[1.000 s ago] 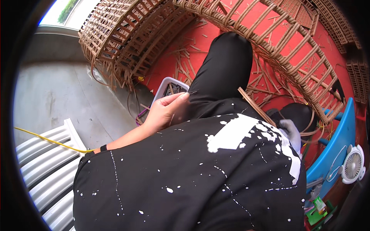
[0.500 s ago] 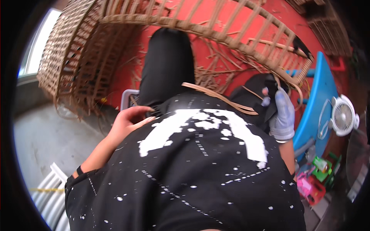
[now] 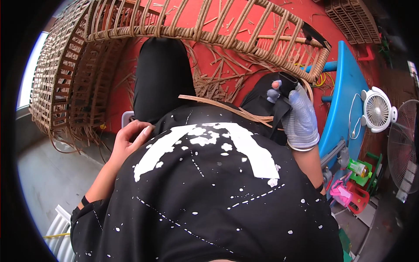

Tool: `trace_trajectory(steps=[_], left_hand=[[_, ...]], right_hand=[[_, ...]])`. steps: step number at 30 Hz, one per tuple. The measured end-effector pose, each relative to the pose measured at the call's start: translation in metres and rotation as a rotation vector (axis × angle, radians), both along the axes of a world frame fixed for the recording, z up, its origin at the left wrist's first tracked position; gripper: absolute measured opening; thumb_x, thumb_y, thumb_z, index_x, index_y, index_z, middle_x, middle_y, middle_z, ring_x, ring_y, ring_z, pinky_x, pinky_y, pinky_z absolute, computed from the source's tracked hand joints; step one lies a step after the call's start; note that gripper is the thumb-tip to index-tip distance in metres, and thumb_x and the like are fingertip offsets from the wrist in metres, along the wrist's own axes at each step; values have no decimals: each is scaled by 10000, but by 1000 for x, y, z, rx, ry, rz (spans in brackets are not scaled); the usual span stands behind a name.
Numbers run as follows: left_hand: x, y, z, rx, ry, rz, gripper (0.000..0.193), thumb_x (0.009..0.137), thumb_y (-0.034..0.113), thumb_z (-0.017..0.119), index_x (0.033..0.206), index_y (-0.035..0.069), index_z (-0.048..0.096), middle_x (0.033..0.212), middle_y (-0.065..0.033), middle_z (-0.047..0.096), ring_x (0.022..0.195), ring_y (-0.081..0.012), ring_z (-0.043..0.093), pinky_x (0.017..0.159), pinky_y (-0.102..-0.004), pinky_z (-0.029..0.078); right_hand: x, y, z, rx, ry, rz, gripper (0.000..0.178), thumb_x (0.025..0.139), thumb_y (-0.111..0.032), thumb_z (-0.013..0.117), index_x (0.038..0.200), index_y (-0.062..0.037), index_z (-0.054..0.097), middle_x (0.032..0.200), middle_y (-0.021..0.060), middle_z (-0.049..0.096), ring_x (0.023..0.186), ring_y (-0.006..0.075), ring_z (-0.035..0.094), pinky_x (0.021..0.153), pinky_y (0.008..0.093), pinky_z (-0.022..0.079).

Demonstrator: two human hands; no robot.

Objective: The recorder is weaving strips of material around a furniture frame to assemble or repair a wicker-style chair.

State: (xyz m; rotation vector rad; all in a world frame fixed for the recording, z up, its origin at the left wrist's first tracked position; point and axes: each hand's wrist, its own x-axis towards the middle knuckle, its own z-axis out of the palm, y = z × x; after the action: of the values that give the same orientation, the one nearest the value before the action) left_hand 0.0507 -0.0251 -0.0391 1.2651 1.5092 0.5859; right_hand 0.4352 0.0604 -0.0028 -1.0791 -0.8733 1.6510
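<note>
My bare left hand (image 3: 132,136) is at my left thigh, beside the hem of my black shirt. Its thumb and fingers are drawn together against the dark cloth, and anything between them is hidden. Over my right thigh, my right hand (image 3: 301,115) wears a pale glove with bare fingertips. It is closed round a black strap (image 3: 281,111) with a dark, buckle-like frame at its top. Flat tan strips (image 3: 227,108) lie across my lap, their right ends near that hand. A woven wicker frame (image 3: 196,37) with open slats arches beyond my knees.
Cut strips (image 3: 218,83) litter the red floor covering (image 3: 170,15). Woven panels (image 3: 59,70) stand at left. To the right are a blue table (image 3: 334,105), a white fan (image 3: 377,109) and a pink and red toy-like thing (image 3: 349,194). More wicker pieces (image 3: 353,19) stand far right.
The view has shifted, so most things sit further left. My right hand has turned slightly, and the black strap shows more plainly. My left hand stays by my thigh.
</note>
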Motion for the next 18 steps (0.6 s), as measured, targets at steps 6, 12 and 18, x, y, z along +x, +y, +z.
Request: trace_trajectory(steps=[6,12,18], left_hand=[[-2,-8,-9,57,-46,46,243,947,205,524,997,8,658,873,-34,580,777,-101,533,732,-244,413],[-3,23,-7,275,-55,-36,285,972,207,468,1035,-12,639,951,-98,605,920,-142,558,824,-273,424],[46,82,27,-63,-382,-255,471,1030,326,312,1118,-19,620,952,-66,652,885,-133,599,836,-282,470]], right_hand=[[-13,-11,-6,-33,-104,242,527,822,-56,632,1295,54,427,1182,134,571,1046,204,589,917,336,467],[-33,-9,5,373,-695,417,512,756,-88,737,1224,-27,539,1149,109,611,1043,197,617,895,311,492],[-51,5,23,774,-906,489,472,732,-154,762,1153,-27,593,1089,146,634,993,296,637,859,332,505]])
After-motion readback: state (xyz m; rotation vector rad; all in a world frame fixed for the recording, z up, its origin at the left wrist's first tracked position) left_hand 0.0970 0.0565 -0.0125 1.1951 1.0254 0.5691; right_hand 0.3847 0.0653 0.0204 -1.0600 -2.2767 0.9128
